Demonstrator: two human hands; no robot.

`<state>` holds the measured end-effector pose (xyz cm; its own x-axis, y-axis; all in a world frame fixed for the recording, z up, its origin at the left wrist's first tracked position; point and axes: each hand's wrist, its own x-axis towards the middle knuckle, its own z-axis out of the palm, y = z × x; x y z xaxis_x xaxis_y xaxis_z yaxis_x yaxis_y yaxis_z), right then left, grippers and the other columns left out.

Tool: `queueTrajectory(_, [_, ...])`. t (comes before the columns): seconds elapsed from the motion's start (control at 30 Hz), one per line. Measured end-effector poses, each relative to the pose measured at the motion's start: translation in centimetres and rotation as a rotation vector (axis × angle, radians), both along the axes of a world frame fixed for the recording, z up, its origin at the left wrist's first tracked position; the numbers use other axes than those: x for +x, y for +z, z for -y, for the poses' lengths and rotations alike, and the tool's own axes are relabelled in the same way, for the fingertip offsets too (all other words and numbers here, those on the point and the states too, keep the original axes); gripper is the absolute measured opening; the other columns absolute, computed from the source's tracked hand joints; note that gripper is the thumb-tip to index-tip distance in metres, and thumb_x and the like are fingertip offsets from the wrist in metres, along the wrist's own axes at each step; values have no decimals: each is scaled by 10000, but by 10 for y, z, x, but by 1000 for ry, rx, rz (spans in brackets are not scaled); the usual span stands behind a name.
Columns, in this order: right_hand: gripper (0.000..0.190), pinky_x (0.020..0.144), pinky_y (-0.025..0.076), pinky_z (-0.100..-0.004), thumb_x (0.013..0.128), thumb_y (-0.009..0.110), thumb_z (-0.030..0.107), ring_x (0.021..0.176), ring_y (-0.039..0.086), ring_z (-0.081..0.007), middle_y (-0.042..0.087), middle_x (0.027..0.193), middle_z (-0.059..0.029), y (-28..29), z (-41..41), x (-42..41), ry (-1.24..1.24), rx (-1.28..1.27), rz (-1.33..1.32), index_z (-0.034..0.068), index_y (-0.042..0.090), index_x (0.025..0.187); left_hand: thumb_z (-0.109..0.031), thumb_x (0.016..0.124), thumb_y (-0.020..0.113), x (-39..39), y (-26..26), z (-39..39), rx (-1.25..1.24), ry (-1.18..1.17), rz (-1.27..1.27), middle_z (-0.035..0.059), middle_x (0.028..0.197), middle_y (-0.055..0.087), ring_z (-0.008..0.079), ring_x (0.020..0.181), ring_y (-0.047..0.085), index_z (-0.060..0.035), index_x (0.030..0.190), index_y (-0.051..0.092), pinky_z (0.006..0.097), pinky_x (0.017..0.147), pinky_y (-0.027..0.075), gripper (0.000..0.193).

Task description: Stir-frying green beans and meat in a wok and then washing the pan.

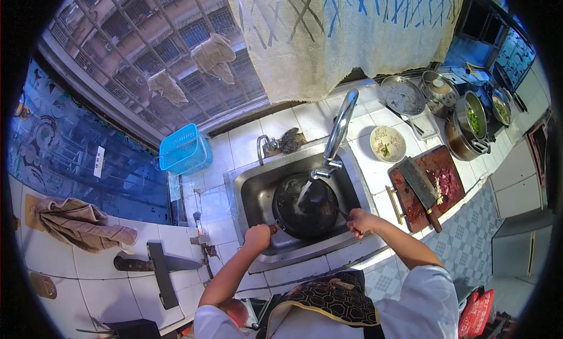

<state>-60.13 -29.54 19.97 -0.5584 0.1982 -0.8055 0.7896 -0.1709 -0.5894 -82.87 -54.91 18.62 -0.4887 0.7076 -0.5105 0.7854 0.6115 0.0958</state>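
A black wok [305, 220] sits in the stainless steel sink [257, 196]. Water [303, 193] runs into it from the chrome faucet [342, 126]. My left hand [257, 237] is closed around the wok's brown handle [273, 229] at the lower left. At the opposite rim, my right hand [363, 222] grips a thin dark utensil [344, 215] that reaches into the wok. Its far end is too dark to make out.
Right of the sink are a patterned bowl [387, 139] and a red-brown cutting board [453, 163] with a cleaver [413, 181] and chopped food. Pots [462, 141] stand beyond. A blue basket [184, 150] is at left; a knife [176, 263] hangs on the tiled wall.
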Motion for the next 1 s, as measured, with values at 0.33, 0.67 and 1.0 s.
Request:
queueTrajectory(0.33, [77, 300, 321, -257, 783, 401, -13, 416, 421, -124, 505, 688, -110, -92, -2, -46, -627, -837, 287, 0, 474, 763, -228, 660, 588, 1, 5, -10, -68, 387, 1002, 71, 596, 560, 158, 548, 549, -13, 665, 536, 287, 520, 435, 222])
queueTrajectory(0.67, [393, 301, 246, -245, 764, 444, 42, 375, 359, -80, 466, 554, -3, -4, -28, -41, 334, -111, -75, 120, 498, 1145, -250, 651, 600, -11, -10, 6, 6, 122, 444, 167, 759, 593, 287, 698, 592, 10, 831, 533, 383, 624, 457, 323])
queueTrajectory(1.0, [201, 286, 288, -263, 715, 457, 17, 380, 427, -114, 509, 565, -55, -6, -64, -20, 349, 36, 202, 40, 559, 887, -219, 684, 567, -12, 17, -3, -112, 4, 85, 183, 864, 595, 338, 800, 579, -9, 951, 508, 413, 712, 468, 345])
